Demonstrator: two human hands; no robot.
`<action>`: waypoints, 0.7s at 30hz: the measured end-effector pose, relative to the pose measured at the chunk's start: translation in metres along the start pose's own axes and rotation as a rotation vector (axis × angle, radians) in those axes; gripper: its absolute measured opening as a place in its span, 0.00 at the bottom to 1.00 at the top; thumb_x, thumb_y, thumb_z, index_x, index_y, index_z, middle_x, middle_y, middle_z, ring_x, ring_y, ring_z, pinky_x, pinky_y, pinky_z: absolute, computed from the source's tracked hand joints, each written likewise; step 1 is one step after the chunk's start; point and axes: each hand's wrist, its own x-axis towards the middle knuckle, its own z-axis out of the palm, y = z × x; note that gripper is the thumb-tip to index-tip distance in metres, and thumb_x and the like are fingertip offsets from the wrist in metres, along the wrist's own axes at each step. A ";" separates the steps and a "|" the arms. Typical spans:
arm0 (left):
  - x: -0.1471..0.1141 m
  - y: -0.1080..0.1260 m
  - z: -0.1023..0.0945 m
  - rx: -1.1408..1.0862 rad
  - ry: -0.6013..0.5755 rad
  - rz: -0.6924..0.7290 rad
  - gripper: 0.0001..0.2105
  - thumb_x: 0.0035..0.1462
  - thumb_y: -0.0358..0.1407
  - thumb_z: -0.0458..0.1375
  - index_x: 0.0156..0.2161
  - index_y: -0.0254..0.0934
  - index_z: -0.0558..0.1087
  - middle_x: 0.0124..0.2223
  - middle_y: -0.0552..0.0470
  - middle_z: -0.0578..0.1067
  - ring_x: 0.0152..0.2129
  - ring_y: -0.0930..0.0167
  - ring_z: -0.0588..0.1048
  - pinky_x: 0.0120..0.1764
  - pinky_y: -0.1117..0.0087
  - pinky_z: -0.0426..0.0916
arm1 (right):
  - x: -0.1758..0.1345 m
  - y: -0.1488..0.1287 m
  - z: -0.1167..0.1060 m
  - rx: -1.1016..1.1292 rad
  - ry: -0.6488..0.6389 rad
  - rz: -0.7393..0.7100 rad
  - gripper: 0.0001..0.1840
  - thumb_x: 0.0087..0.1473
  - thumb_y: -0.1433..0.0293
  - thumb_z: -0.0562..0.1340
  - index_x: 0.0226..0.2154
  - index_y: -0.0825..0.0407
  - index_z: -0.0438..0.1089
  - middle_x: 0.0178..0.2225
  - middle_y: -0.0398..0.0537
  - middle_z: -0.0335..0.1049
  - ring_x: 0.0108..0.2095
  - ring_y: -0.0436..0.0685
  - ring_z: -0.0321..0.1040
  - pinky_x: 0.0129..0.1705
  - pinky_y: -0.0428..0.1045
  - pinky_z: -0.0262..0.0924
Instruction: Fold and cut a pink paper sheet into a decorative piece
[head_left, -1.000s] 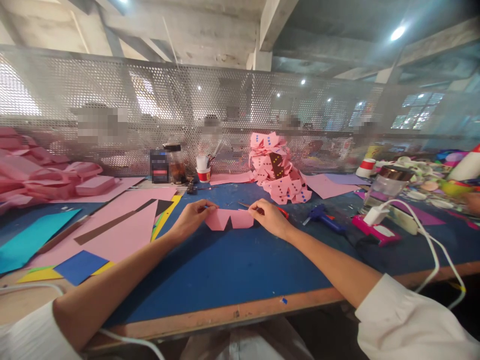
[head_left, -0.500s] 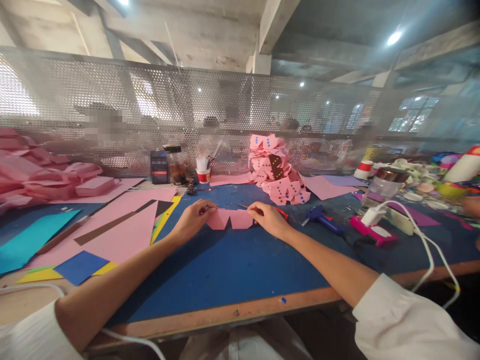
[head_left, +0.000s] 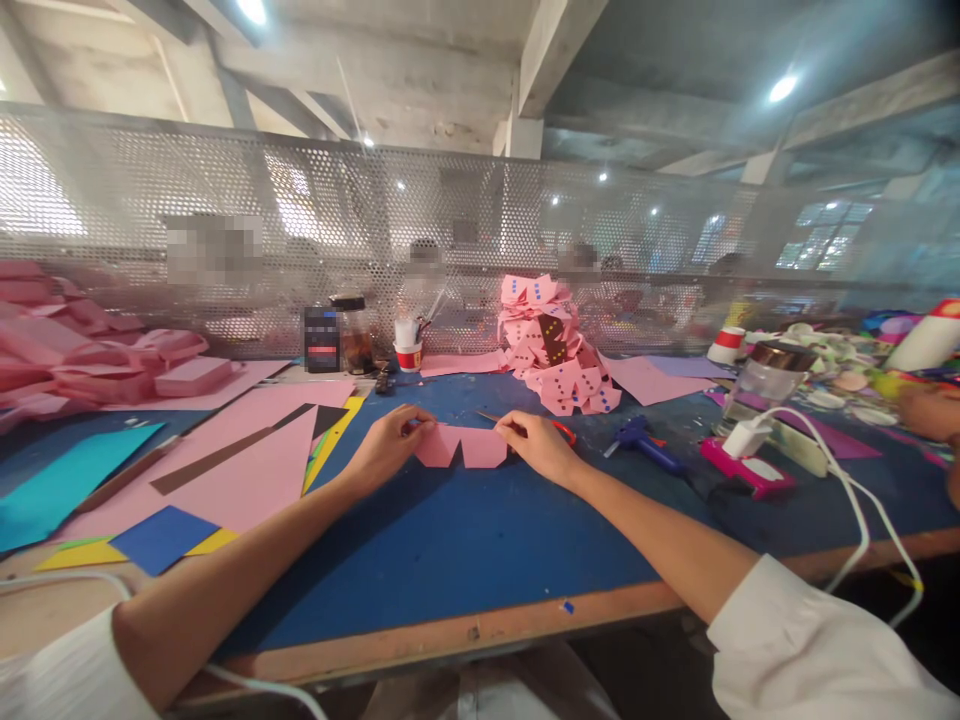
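Observation:
A pink paper piece (head_left: 484, 448) with a V-shaped notch in its lower edge stretches between my two hands. My left hand (head_left: 391, 440) pinches its left end, and my right hand (head_left: 538, 445) pinches the right end. Just beyond my right hand lie scissors (head_left: 564, 432) with orange-red handles, partly hidden by that hand. Behind them rises a stack of pink paper pieces (head_left: 541, 335) marked with blue and dark dots. To the right of my right hand rests a blue glue gun (head_left: 646, 446).
Pink sheets (head_left: 262, 470), a blue square (head_left: 165, 538) and a turquoise sheet (head_left: 71, 480) lie at left, near a pink paper heap (head_left: 97, 350). A glass jar (head_left: 769, 380) and a magenta power strip (head_left: 746, 468) with a white cable stand at right. A perforated metal screen (head_left: 465, 220) runs behind.
Both hands keep their pinch on the pink paper piece. The paper's notched flaps show slightly more plainly. The whole view has shifted a little downward in the picture.

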 end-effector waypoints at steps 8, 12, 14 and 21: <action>-0.003 0.007 0.000 0.083 0.000 -0.019 0.15 0.58 0.46 0.53 0.36 0.38 0.77 0.39 0.48 0.79 0.32 0.66 0.74 0.38 0.66 0.66 | 0.000 0.000 0.001 -0.035 0.000 -0.001 0.11 0.61 0.63 0.57 0.33 0.50 0.73 0.31 0.45 0.76 0.32 0.55 0.71 0.36 0.48 0.60; -0.004 0.007 0.001 0.105 -0.005 -0.020 0.15 0.58 0.46 0.52 0.36 0.38 0.77 0.38 0.49 0.78 0.33 0.66 0.74 0.38 0.67 0.65 | 0.000 0.001 0.002 -0.045 -0.003 -0.006 0.11 0.61 0.63 0.58 0.33 0.50 0.73 0.32 0.45 0.77 0.33 0.55 0.72 0.37 0.48 0.60; -0.004 0.008 0.001 0.118 0.000 -0.027 0.15 0.58 0.46 0.52 0.35 0.38 0.77 0.36 0.50 0.78 0.31 0.66 0.73 0.37 0.67 0.64 | 0.000 0.000 0.003 -0.047 -0.003 -0.009 0.11 0.60 0.64 0.58 0.33 0.50 0.73 0.32 0.45 0.77 0.33 0.55 0.72 0.37 0.48 0.60; -0.008 0.015 0.002 0.136 0.038 -0.047 0.18 0.61 0.48 0.51 0.27 0.38 0.73 0.24 0.55 0.69 0.24 0.70 0.65 0.29 0.69 0.54 | -0.001 -0.003 0.004 -0.037 -0.004 -0.021 0.14 0.61 0.61 0.57 0.31 0.50 0.72 0.25 0.43 0.72 0.28 0.54 0.68 0.32 0.47 0.57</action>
